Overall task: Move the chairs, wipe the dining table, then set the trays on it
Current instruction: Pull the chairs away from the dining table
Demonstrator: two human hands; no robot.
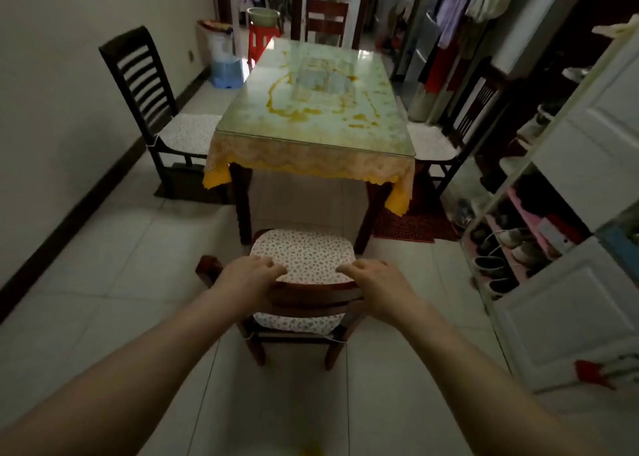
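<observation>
A glass-topped dining table [314, 110] with a yellow lace cloth stands ahead, its top smeared with orange streaks. A wooden chair with a floral cushion [304, 251] sits at the near end, its seat just out from under the table. My left hand [249, 276] and my right hand [373, 279] both grip the top of its backrest, fingers curled over the rail. A dark slatted chair [138, 85] stands at the table's left side. Another chair [446, 137] is at the right side, and a third chair [326, 18] is at the far end. No trays are visible.
A white cabinet and an open shoe rack [518, 244] line the right side. Clothes hang on a rack [460, 13] at the back right. A red stool with a basin [262, 34] and a water jug [224, 65] stand at the back left. Pale tiled floor surrounds me.
</observation>
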